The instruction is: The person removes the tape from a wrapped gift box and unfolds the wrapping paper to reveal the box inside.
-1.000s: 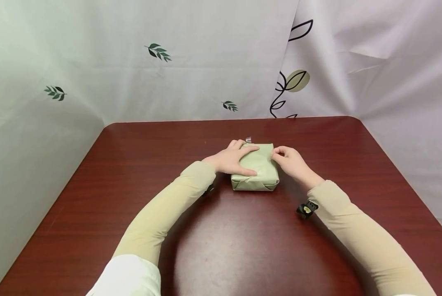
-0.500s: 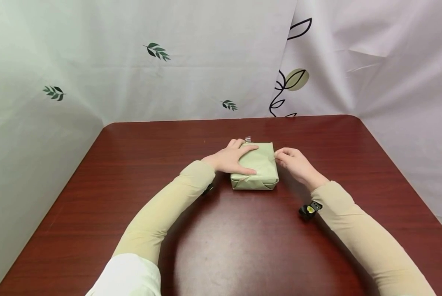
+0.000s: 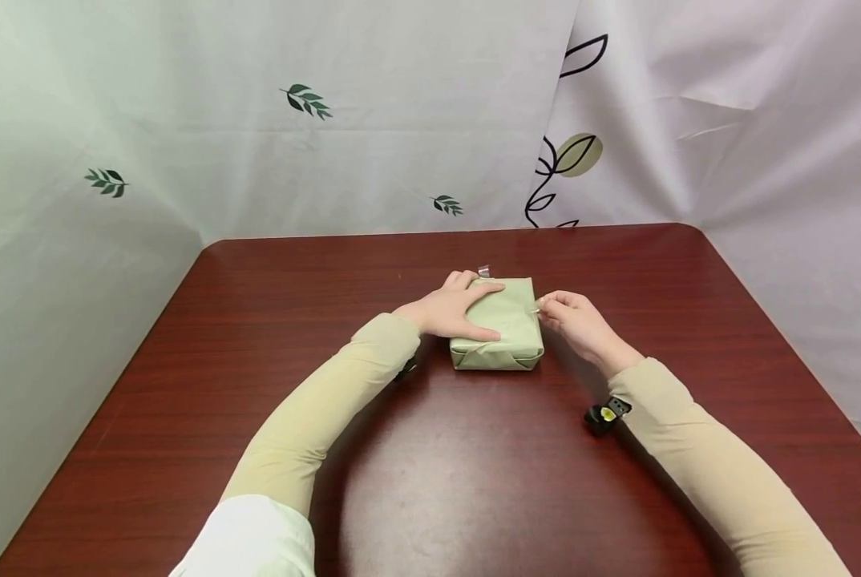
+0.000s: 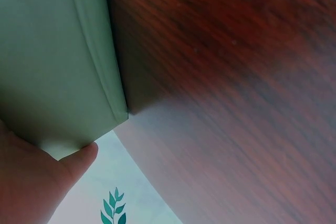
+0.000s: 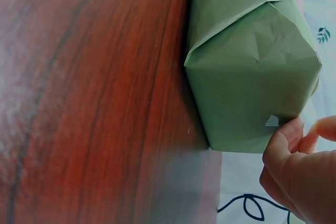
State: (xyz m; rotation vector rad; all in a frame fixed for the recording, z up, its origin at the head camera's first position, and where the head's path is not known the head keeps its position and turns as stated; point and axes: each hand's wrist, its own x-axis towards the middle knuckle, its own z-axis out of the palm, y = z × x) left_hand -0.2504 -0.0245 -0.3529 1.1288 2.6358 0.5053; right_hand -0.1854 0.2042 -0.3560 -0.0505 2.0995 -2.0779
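Note:
A box-shaped package wrapped in pale green paper (image 3: 513, 316) lies on the table, its folded end facing the near side. My left hand (image 3: 448, 311) is spread over its left part, thumb and fingers resting on top. At the right edge, my right hand (image 3: 571, 319) pinches a short strip of clear tape (image 3: 535, 310) that bridges fingertips and package. In the right wrist view a small pale patch (image 5: 272, 121) shows on the package's side, right by the fingertips. The left wrist view shows the package's other side, with fingers (image 4: 81, 161) at its edge.
Another shiny piece of tape (image 3: 484, 272) sticks up at the package's back edge. The dark red wooden table (image 3: 293, 280) has rounded far corners. White cloth with leaf prints (image 3: 373, 160) hangs behind and beside it.
My right hand has shifted slightly right and nearer, away from the package's edge, and the clear strip now shows between fingertips and package. My left hand has stayed in place.

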